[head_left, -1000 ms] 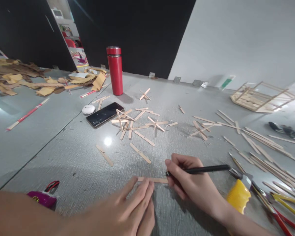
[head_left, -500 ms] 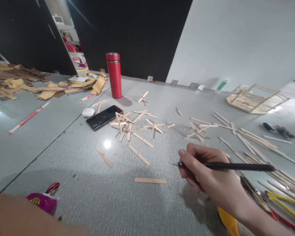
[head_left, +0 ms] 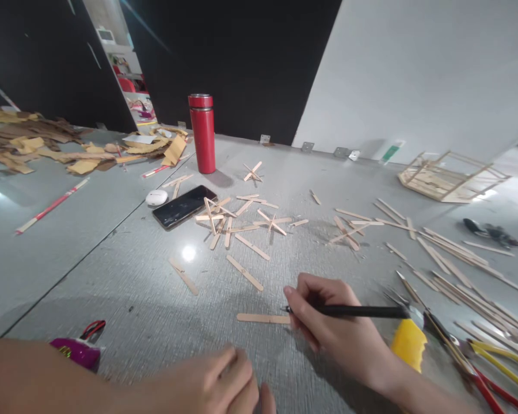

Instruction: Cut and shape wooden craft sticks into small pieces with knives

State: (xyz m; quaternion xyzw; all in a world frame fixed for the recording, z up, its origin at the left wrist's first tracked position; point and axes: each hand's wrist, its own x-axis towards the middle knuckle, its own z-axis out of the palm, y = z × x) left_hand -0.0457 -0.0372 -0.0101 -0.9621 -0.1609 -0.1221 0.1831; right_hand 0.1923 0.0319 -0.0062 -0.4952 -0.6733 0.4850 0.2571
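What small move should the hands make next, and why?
Probably place the left hand on the nearest wooden stick to steady it: the right hand holds the black pen near the stick's right end, while the left hand looks clear of the stick.

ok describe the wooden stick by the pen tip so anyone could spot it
From the tall red cylindrical flask, come toward the viewer to the right hand holding a slim black pen. The flat, pale wooden stick lies by the pen's tip, left of that hand. Unlike the slanting wooden sticks beyond, it runs nearly straight across the view.
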